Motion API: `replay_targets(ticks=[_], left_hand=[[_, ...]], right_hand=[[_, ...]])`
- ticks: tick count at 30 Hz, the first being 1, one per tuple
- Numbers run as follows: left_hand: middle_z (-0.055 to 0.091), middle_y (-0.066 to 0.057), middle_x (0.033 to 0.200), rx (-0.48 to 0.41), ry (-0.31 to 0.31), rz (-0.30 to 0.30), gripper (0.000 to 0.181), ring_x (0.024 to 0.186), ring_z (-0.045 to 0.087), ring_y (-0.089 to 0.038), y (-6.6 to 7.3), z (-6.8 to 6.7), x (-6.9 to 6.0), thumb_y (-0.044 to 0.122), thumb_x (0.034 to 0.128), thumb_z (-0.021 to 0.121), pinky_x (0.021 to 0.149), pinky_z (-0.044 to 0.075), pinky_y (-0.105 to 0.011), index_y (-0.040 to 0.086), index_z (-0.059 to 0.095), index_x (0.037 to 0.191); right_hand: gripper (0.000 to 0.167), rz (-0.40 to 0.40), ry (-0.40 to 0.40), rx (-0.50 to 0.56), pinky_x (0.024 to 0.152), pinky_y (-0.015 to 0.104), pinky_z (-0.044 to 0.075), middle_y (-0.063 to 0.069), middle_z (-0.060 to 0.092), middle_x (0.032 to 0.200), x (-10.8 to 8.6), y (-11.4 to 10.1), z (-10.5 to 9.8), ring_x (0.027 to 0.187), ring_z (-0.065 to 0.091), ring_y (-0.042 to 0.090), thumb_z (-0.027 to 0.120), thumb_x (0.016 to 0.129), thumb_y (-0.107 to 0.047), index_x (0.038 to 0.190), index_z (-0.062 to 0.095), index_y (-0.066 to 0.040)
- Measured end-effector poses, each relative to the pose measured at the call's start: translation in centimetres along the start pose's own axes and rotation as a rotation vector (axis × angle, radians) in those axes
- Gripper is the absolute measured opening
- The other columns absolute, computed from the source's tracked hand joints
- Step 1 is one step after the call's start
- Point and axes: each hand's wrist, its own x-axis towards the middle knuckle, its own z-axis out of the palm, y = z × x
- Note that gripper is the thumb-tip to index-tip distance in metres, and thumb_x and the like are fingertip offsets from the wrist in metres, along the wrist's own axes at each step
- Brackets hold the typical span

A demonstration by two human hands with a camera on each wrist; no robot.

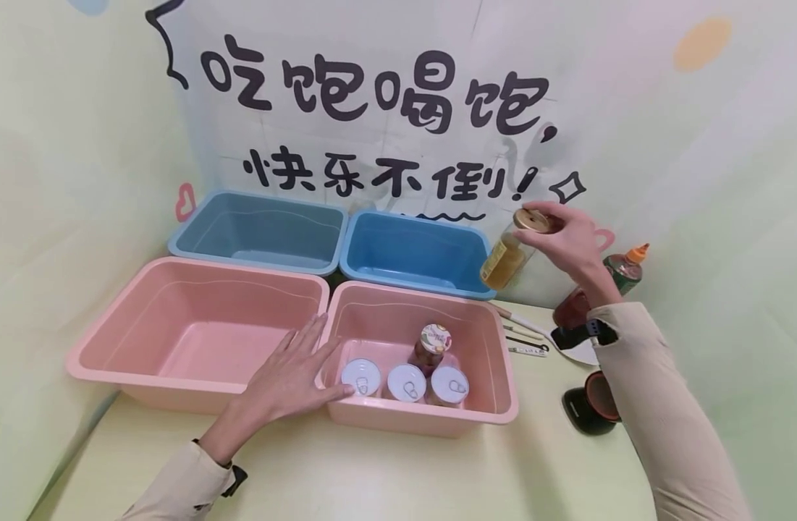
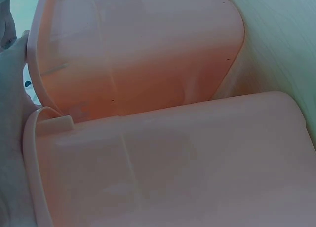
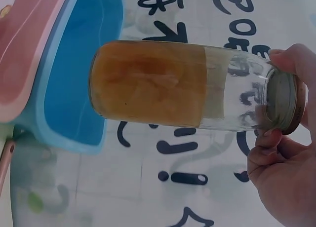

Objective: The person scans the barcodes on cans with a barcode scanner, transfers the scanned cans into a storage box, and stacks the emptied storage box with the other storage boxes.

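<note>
My right hand [image 1: 572,242] grips a glass jar [image 1: 504,260] by its gold lid, above the right end of the blue bin [image 1: 411,282]. The jar tilts in the head view, and the right wrist view shows amber contents [image 3: 148,84] toward its base. My left hand [image 1: 287,380] rests with straight, spread fingers over the adjoining rims of two pink bins. Inside the right pink bin [image 1: 496,362] stand three pull-tab cans [image 1: 407,382] and a jar with a patterned lid [image 1: 435,338]. The left pink bin [image 1: 203,354] shows a bare floor.
A grey-blue bin [image 1: 261,224] stands behind the left pink bin. To the right are a sauce bottle with an orange cap [image 1: 626,268], several slim utensils [image 1: 525,336] and a black object [image 1: 587,412]. A printed backdrop [image 1: 385,43] hangs behind the table [image 1: 307,477].
</note>
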Motion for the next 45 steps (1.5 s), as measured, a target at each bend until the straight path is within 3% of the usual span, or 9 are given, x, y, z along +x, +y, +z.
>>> replay_targets(ticks=[1, 8, 17, 24, 32, 45], left_hand=[[0.011, -0.011, 0.169, -0.003, 0.001, 0.0, 0.092, 0.157, 0.011, -0.032, 0.0, 0.0, 0.0, 0.079, 0.0821, 0.053, 0.124, 0.016, -0.059, 0.02, 0.045, 0.152], [0.013, -0.012, 0.169, -0.006, 0.012, 0.004, 0.092, 0.156, 0.013, -0.033, 0.1, 0.0, 0.0, 0.079, 0.0819, 0.054, 0.123, 0.017, -0.06, 0.019, 0.047, 0.151], [0.011, -0.011, 0.169, -0.003, 0.0, -0.005, 0.092, 0.157, 0.011, -0.032, 0.1, 0.0, -0.1, 0.079, 0.0821, 0.053, 0.124, 0.017, -0.059, 0.02, 0.045, 0.151], [0.01, -0.013, 0.169, 0.006, 0.014, 0.007, 0.092, 0.156, 0.011, -0.033, -0.1, 0.1, -0.1, 0.08, 0.0828, 0.051, 0.124, 0.017, -0.058, 0.019, 0.045, 0.152], [0.015, -0.014, 0.168, 0.012, 0.033, 0.016, 0.093, 0.156, 0.014, -0.034, -0.1, 0.0, 0.0, 0.08, 0.0824, 0.051, 0.123, 0.019, -0.058, 0.018, 0.046, 0.151], [0.016, -0.014, 0.168, 0.005, 0.032, 0.023, 0.091, 0.156, 0.013, -0.033, 0.0, 0.0, 0.0, 0.078, 0.0836, 0.053, 0.123, 0.018, -0.058, 0.018, 0.045, 0.151]], right_hand=[[0.045, -0.013, -0.002, 0.018, 0.064, 0.014, 0.044, -0.001, 0.064, 0.104, 0.4, -0.1, 0.4, 0.082, 0.054, 0.006, 0.08, 0.083, -0.022, 0.125, 0.07, -0.009], [0.044, -0.056, -0.019, 0.147, 0.062, 0.015, 0.046, -0.006, 0.065, 0.096, 2.5, -1.2, 2.8, 0.076, 0.056, 0.005, 0.081, 0.08, -0.013, 0.121, 0.071, -0.005], [0.047, -0.089, -0.072, 0.159, 0.064, 0.015, 0.045, 0.016, 0.068, 0.113, 4.7, -2.7, 6.3, 0.08, 0.056, 0.009, 0.081, 0.081, -0.016, 0.125, 0.069, -0.006], [0.047, -0.11, -0.097, 0.168, 0.067, 0.019, 0.046, 0.015, 0.068, 0.118, 6.4, -4.1, 9.0, 0.087, 0.057, 0.017, 0.081, 0.082, -0.019, 0.125, 0.069, -0.006], [0.047, -0.146, -0.13, 0.206, 0.066, 0.022, 0.045, 0.016, 0.069, 0.115, 7.8, -5.4, 12.2, 0.082, 0.057, 0.017, 0.081, 0.08, -0.017, 0.124, 0.069, -0.005], [0.052, -0.124, -0.203, 0.219, 0.082, 0.03, 0.049, 0.012, 0.065, 0.127, 9.7, -7.5, 16.1, 0.103, 0.058, 0.023, 0.081, 0.08, -0.021, 0.128, 0.066, -0.006]])
